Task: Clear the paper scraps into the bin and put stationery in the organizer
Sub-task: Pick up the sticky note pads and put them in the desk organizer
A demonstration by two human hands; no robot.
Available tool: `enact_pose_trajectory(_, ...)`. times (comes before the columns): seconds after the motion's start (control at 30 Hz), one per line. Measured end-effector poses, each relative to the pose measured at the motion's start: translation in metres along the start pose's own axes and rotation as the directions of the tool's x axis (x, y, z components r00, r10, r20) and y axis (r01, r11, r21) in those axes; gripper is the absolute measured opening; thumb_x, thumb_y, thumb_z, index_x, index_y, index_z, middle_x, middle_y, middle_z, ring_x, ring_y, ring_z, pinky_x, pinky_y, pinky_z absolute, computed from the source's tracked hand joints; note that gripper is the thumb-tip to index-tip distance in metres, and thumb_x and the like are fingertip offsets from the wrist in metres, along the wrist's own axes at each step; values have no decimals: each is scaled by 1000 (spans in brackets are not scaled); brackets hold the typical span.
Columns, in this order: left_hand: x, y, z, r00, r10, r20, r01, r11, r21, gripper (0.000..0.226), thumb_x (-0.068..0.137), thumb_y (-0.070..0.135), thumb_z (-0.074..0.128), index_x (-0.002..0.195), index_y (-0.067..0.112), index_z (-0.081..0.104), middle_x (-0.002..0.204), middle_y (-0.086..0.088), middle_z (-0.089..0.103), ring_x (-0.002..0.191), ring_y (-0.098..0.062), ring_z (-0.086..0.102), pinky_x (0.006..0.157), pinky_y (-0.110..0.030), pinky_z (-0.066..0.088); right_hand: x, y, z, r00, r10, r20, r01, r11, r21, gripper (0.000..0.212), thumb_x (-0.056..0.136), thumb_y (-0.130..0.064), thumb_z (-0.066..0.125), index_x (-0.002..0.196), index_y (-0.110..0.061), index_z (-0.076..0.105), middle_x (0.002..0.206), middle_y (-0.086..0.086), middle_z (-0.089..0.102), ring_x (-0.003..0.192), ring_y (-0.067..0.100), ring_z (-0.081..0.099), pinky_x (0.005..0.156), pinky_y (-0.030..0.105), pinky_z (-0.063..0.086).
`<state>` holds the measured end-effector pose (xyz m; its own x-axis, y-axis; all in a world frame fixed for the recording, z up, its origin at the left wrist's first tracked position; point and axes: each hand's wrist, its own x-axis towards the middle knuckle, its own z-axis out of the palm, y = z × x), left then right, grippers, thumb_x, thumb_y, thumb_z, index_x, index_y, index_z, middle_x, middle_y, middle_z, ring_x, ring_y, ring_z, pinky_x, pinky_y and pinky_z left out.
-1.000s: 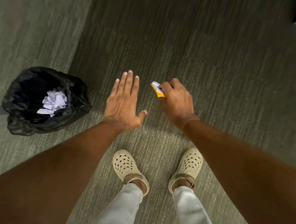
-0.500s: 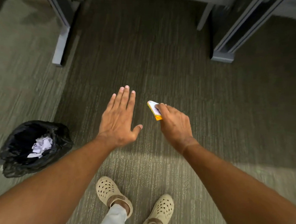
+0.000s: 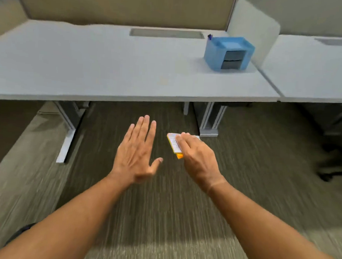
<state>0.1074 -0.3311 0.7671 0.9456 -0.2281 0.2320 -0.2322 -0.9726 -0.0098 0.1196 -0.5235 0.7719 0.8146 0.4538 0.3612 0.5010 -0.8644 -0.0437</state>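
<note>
Your view has lifted off the floor since a moment ago: the bin and your shoes have dropped out of sight, and the surface (image 3: 110,66) now fills the far half. Your right hand (image 3: 196,158) still grips the small white-and-orange pad (image 3: 174,144), fingers curled over its top, above the carpet (image 3: 161,218) near the desk leg. Your left hand (image 3: 137,155) hovers just left of it, spread flat, holding nothing. The blue organizer (image 3: 228,53) stands far right on the surface, well apart from both hands.
</note>
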Motion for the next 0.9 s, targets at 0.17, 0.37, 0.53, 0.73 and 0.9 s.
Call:
enact_pose_trajectory(0.17, 46, 27, -62, 997, 21, -74, -17, 999, 52, 107, 79, 67, 37, 148, 9, -21, 156, -16, -25, 145, -27, -20, 120, -44, 0, 23, 41, -77, 996, 6, -94, -12, 998, -63, 31, 80, -3, 66, 111, -4, 61, 104, 15, 66, 94, 33, 65, 85, 43, 55)
enact_pose_trajectory(0.37, 95, 66, -125, 990, 52, -132, -48, 998, 33, 110, 80, 69, 43, 148, 13, -24, 155, -13, -29, 143, -26, -24, 120, -44, -3, 42, 81, -151, 987, 16, -157, -30, 996, -85, 42, 88, -17, 61, 127, -5, 52, 126, 21, 58, 115, 36, 58, 96, 44, 49)
enact_pose_trajectory(0.53, 130, 85, -152, 983, 75, -165, -75, 997, 8, 111, 79, 69, 47, 150, 13, -18, 156, -12, -26, 144, -25, -23, 119, -41, -8, 56, 107, -181, 987, 39, -158, -53, 995, -84, 49, 87, -19, 65, 131, -6, 49, 130, 22, 56, 118, 37, 57, 96, 46, 50)
enact_pose_trajectory(0.73, 175, 88, -148, 975, 69, -210, -70, 998, 0, 107, 80, 68, 45, 150, 15, -16, 156, -9, -25, 144, -24, -23, 117, -38, -13, 83, 138, -186, 982, 57, -182, -79, 991, -113, 51, 78, -13, 74, 124, -4, 55, 123, 22, 62, 110, 39, 62, 88, 46, 54)
enact_pose_trajectory(0.9, 235, 79, -129, 973, 73, -219, -73, 997, 8, 103, 82, 69, 41, 151, 15, -14, 156, -8, -25, 143, -23, -24, 116, -36, -15, 126, 173, -170, 979, 94, -180, -120, 983, -141, 51, 83, -15, 70, 130, -8, 50, 131, 20, 58, 118, 38, 58, 93, 48, 54)
